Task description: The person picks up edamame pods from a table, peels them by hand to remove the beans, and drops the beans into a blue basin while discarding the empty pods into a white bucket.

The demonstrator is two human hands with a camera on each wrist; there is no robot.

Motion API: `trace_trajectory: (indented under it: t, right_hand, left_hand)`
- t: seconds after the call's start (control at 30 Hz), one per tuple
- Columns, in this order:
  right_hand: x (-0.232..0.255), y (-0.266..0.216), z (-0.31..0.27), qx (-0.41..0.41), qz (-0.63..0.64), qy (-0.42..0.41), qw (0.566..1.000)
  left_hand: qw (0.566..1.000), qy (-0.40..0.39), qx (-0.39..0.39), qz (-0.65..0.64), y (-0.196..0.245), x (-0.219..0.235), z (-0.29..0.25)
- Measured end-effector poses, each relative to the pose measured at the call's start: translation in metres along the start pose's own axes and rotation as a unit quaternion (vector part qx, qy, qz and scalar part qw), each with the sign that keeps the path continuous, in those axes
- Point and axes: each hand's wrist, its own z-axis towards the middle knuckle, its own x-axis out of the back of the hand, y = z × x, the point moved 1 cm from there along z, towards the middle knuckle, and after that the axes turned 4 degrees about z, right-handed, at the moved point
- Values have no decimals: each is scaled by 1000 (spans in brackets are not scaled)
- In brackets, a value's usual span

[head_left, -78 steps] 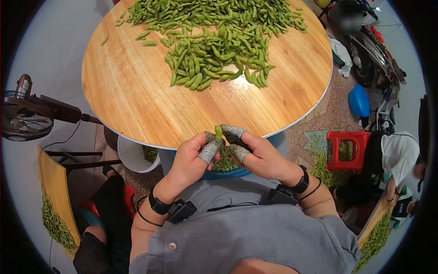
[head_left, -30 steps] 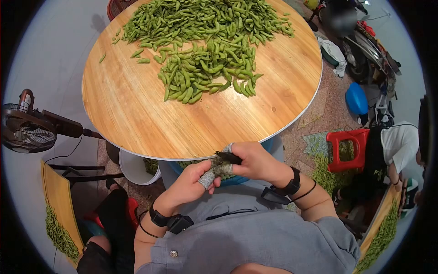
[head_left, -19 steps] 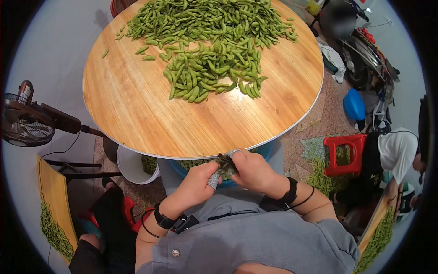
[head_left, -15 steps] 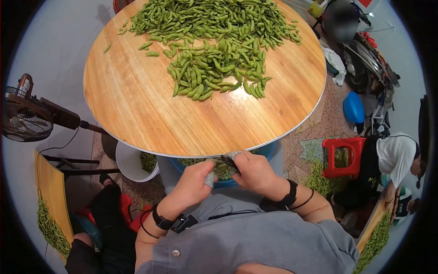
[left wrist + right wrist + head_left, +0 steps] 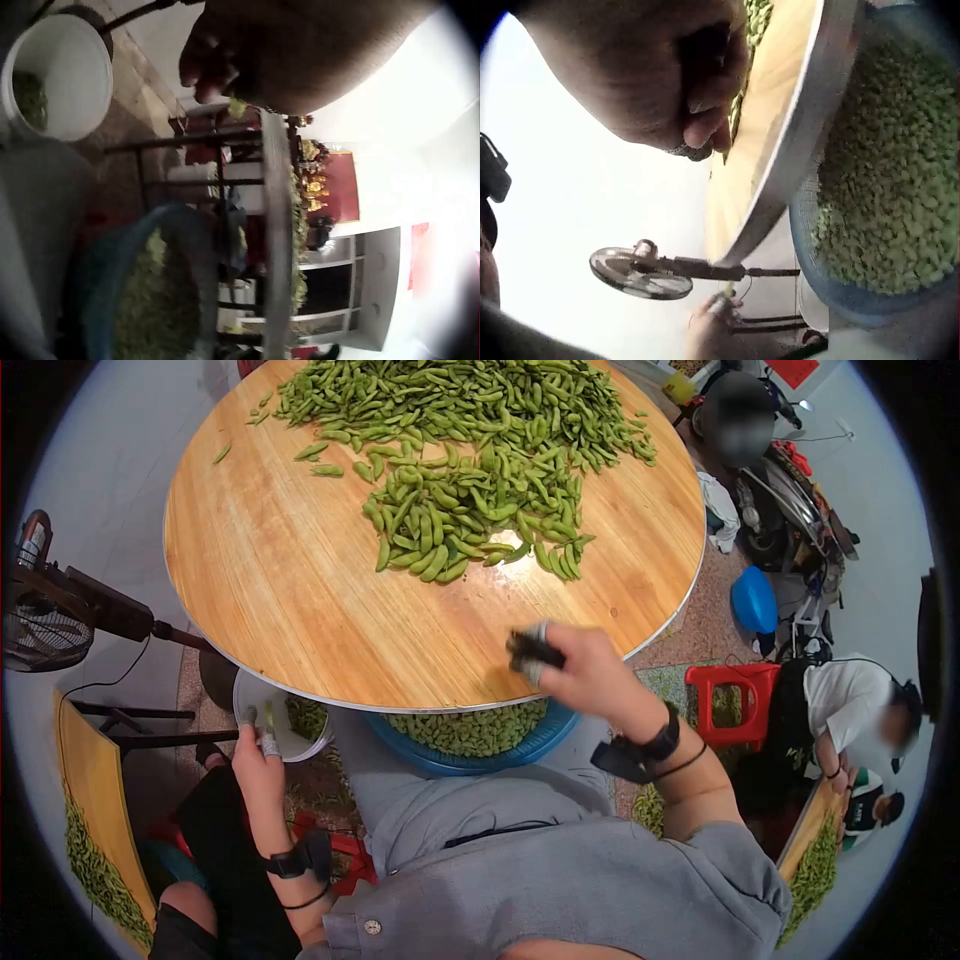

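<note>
My left hand [image 5: 260, 768] is at the white bucket [image 5: 322, 748] on the left and pinches a green edamame pod [image 5: 269, 711] between thumb and finger, both wrapped in grey tape. In the left wrist view, a pale green end of the pod [image 5: 238, 107] shows past the fingertips. My right hand [image 5: 588, 668] is over the table's front edge, gripping a small black tool [image 5: 538, 649]; its working end is blurred. Grey tape covers its thumb and forefinger too. Below the table edge, a blue basin [image 5: 455, 765] holds shelled beans [image 5: 460, 730].
A big heap of edamame pods [image 5: 470, 480] lies on the round wooden table [image 5: 300, 590]. A fan [image 5: 50, 605] stands left. A red stool [image 5: 735, 700], a blue balloon-like object [image 5: 754, 600] and a seated person [image 5: 850, 705] are on the right.
My hands have parted. The left hand has swung left and down to the bucket with the pod; the right has lifted over the table edge with the black tool, uncovering the basin.
</note>
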Motion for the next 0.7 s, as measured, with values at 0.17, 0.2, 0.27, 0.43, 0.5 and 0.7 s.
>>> trace_trajectory:
  t: [0.17,0.2,0.27,0.43,0.5,0.7]
  right_hand:
    - [16,41,71,38,-176,215,960]
    - [18,49,81,67,-258,275,924]
    - [18,55,92,51,-267,264,925]
    - [11,29,69,18,-219,246,944]
    - [-6,28,46,-89,174,151,969]
    - [-46,3,-17,-121,254,33,959]
  left_hand:
    - [997,65,-49,19,44,21,6]
    - [997,47,-33,-52,51,25,8]
    - [990,84,-63,-93,82,28,6]
    - [952,24,-207,-224,174,30,-5]
    - [934,-73,-227,-267,203,19,-6]
    - [851,-266,-138,-432,244,-26,-11]
